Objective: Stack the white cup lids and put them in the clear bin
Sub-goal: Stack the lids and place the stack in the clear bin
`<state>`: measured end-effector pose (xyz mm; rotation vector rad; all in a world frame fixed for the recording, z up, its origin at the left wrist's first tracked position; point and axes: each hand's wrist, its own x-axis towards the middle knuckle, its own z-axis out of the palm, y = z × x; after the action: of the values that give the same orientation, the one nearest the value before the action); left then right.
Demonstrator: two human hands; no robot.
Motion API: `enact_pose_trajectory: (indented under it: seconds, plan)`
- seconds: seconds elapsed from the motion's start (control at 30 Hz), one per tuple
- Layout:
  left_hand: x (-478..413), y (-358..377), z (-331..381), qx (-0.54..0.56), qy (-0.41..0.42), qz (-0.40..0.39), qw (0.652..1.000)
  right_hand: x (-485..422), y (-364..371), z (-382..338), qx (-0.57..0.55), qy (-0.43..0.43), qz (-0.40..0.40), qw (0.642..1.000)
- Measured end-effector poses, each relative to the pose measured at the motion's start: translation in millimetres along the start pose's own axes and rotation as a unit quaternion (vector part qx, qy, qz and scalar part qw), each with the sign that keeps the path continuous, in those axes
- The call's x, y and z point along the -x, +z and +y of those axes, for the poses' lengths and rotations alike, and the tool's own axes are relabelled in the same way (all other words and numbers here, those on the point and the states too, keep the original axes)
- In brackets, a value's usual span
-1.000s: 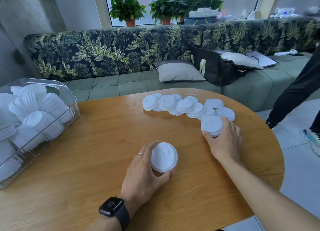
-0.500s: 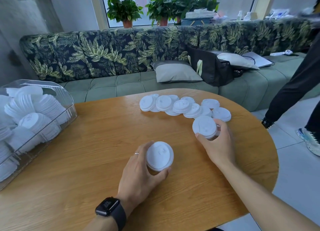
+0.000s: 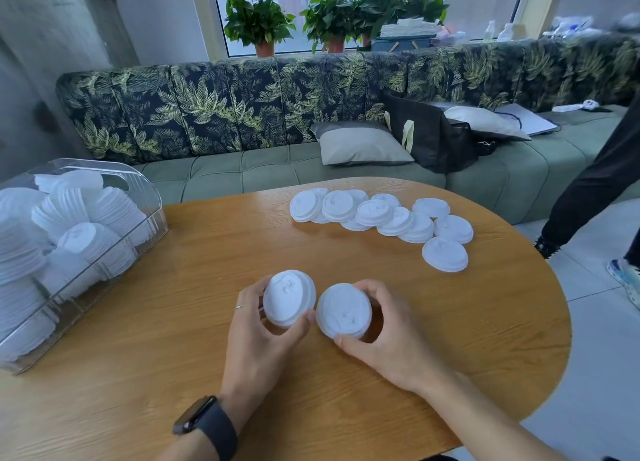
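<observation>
My left hand [image 3: 258, 336] grips a small stack of white lids [image 3: 289, 298] just above the wooden table [image 3: 138, 374], tilted toward me. Right beside it, my right hand [image 3: 388, 332] grips a second stack of white lids [image 3: 343, 311], its rim almost touching the first stack. Several loose white lids [image 3: 377, 215] lie overlapping in a row at the table's far side, and one lid [image 3: 445, 254] lies apart nearer to me. The clear bin [image 3: 104, 253] stands at the table's left edge, full of stacked white lids.
A leaf-patterned green sofa [image 3: 277, 170] runs behind the table with a grey cushion [image 3: 360, 145] and a black bag [image 3: 429, 135]. A person's dark-trousered leg [image 3: 595, 183] stands on the tiled floor at the right. The table's rounded edge falls off to the right.
My right hand lifted a stack from the far right lids and brought it left and toward me, beside the left hand's stack. One lid stayed behind. My left hand raised and tilted its stack.
</observation>
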<state>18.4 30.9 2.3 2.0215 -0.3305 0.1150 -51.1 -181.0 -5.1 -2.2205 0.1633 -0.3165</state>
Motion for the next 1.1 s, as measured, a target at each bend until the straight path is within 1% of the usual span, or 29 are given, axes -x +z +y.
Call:
enact_pose_trajectory:
  seconds: [0.13, 0.3, 0.4, 0.6, 0.7, 0.8, 0.9, 0.97, 1.03, 1.1]
  plan:
    - [4, -5, -2, -0.005, 0.002, -0.008, 1.000, -1, 0, -2, 0.029, -0.021, 0.000, 0.999]
    - [6, -5, 1, -0.002, 0.023, -0.036, 0.999, -4, -2, -1, 0.015, -0.027, 0.025, 0.999]
    - [5, -9, 6, -0.015, 0.060, -0.051, 0.997, -6, -8, -6, -0.045, -0.004, 0.014, 0.999]
    - [-1, -13, 19, -0.069, 0.154, -0.101, 0.980, -14, -19, -21, -0.193, 0.048, -0.077, 0.977]
    - [-1, -9, 22, -0.067, 0.172, -0.115, 0.976, -16, -18, -28, -0.273, 0.066, -0.121, 0.952]
    - [1, -6, 21, -0.048, 0.161, -0.103, 0.980, -17, -18, -31, -0.379, 0.098, -0.158, 0.906]
    - [6, -5, 20, -0.029, 0.148, -0.092, 0.984, -16, -17, -29, -0.475, 0.137, -0.158, 0.855]
    - [8, -5, 18, -0.017, 0.140, -0.087, 0.986, -15, -16, -29, -0.519, 0.159, -0.151, 0.826]
    - [8, -5, 18, -0.012, 0.134, -0.084, 0.987, -14, -16, -29, -0.545, 0.168, -0.154, 0.807]
    - [8, -6, 17, -0.013, 0.134, -0.080, 0.988, -14, -16, -29, -0.550, 0.171, -0.156, 0.802]
